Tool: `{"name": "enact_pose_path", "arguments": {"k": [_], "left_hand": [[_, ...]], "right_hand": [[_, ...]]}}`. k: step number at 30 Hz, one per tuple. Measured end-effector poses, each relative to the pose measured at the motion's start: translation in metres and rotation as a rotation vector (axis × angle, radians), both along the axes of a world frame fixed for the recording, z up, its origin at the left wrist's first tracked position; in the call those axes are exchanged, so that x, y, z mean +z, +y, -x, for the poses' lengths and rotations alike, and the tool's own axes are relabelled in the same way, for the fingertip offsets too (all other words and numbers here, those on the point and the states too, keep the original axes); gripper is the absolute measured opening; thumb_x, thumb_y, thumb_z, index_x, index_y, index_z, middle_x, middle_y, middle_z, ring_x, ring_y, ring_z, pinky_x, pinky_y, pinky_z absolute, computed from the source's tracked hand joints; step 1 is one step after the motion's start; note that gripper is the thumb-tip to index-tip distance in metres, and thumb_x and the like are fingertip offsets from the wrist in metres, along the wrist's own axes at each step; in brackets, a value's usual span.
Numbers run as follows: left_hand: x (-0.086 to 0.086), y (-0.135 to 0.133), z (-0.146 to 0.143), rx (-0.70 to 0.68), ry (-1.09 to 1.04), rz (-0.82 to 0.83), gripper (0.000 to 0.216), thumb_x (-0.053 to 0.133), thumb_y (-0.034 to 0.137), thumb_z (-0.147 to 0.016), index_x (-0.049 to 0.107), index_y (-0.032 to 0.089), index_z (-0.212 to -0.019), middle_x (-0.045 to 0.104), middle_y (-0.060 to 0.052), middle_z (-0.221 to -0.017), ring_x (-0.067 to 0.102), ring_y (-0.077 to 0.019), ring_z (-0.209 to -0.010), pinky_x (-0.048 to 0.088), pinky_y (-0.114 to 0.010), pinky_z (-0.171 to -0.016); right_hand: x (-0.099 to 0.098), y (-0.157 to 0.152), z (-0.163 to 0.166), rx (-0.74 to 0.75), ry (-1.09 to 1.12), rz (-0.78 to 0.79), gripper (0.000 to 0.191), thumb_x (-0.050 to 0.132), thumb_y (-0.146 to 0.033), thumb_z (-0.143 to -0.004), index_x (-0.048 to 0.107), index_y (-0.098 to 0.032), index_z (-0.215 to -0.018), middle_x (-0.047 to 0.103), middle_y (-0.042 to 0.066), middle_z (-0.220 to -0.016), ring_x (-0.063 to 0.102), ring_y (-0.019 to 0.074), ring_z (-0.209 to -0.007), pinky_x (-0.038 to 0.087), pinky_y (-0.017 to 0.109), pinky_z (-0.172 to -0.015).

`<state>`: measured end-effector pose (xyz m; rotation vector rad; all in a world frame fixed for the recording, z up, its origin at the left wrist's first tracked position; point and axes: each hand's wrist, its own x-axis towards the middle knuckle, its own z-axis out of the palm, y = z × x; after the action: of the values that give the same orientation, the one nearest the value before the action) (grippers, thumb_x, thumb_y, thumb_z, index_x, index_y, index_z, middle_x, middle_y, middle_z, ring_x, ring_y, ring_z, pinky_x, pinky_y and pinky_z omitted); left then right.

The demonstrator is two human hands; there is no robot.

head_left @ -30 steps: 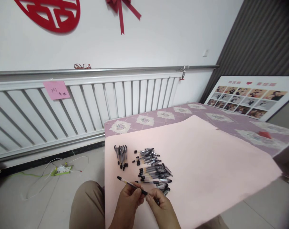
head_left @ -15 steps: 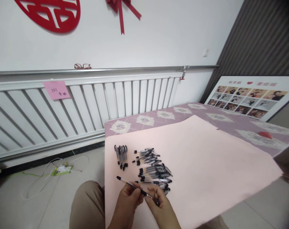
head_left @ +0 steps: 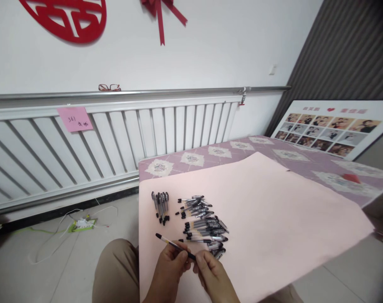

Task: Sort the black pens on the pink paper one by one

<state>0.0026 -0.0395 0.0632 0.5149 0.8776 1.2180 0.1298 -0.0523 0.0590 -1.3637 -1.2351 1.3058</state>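
My left hand (head_left: 174, 263) is closed on a gel pen (head_left: 169, 241) by its black grip, with the dark-ended barrel slanting up to the left. At the pen's tip end, my right hand (head_left: 212, 271) is pinched shut; its fingers cover the tip and the pen cap. Just beyond my hands lies a loose pile of pens (head_left: 207, 227) with black ends and clear barrels. Further left, a small group of capped pens (head_left: 160, 206) lies side by side, roughly lined up. Both groups rest on a pink sheet (head_left: 267, 219).
The sheet covers a patterned purple surface (head_left: 219, 152). A white radiator (head_left: 166, 130) runs along the wall, with glasses (head_left: 109, 87) on the pipe above. A photo board (head_left: 330, 130) leans at right. A power strip (head_left: 84, 225) with cables lies on the floor at left.
My right hand, which held a dark cap apart from the bare pen tip, has closed over the tip end. The pen shifted slightly; the piles stayed put.
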Motion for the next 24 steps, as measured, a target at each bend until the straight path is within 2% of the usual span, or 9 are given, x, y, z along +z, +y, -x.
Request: {"name": "enact_pose_path", "arguments": {"k": [2,7,18,21,24], "left_hand": [[0.001,0.0,0.001,0.003,0.004,0.002,0.031,0.08,0.031,-0.054,0.06,0.015,-0.073,0.06,0.001,-0.066,0.055,-0.0103,-0.059,0.043,-0.024,-0.061],[0.005,0.0,0.002,0.022,0.005,0.053,0.034,0.08,0.032,-0.054,0.059,0.016,-0.074,0.06,0.001,-0.065,0.054,-0.0095,-0.06,0.042,-0.023,-0.061],[0.005,-0.002,0.002,-0.035,0.003,0.025,0.031,0.079,0.031,-0.055,0.058,0.016,-0.072,0.06,0.001,-0.069,0.056,-0.0099,-0.062,0.041,-0.023,-0.062],[0.005,-0.002,0.003,-0.093,0.0,0.025,0.035,0.079,0.033,-0.055,0.059,0.016,-0.077,0.061,-0.001,-0.074,0.056,-0.0108,-0.064,0.041,-0.023,-0.061],[0.001,0.003,0.006,-0.104,0.033,0.052,0.052,0.078,0.038,-0.054,0.055,0.018,-0.097,0.061,-0.004,-0.088,0.058,-0.0133,-0.068,0.042,-0.025,-0.059]], "right_hand": [[0.0,0.0,-0.001,0.01,-0.023,-0.002,0.033,0.046,-0.046,-0.081,0.05,-0.021,-0.061,0.04,-0.006,-0.049,0.037,0.0109,-0.047,0.032,0.023,-0.049],[0.007,0.001,-0.003,-0.012,-0.057,-0.077,0.015,0.055,-0.034,-0.074,0.057,-0.019,-0.07,0.05,-0.003,-0.062,0.046,0.0144,-0.062,0.038,0.025,-0.061],[0.011,0.001,0.0,-0.043,-0.053,-0.111,0.012,0.056,-0.03,-0.072,0.057,-0.019,-0.067,0.054,-0.002,-0.063,0.049,0.0144,-0.064,0.039,0.025,-0.062],[0.006,0.002,-0.001,-0.048,0.048,-0.024,0.014,0.059,-0.03,-0.069,0.054,-0.019,-0.061,0.047,-0.006,-0.053,0.041,0.0091,-0.049,0.033,0.02,-0.049],[-0.002,0.003,-0.001,-0.08,0.199,0.163,0.018,0.059,-0.036,-0.068,0.05,-0.021,-0.064,0.036,-0.011,-0.043,0.022,0.0041,-0.036,0.016,0.017,-0.037]]}}
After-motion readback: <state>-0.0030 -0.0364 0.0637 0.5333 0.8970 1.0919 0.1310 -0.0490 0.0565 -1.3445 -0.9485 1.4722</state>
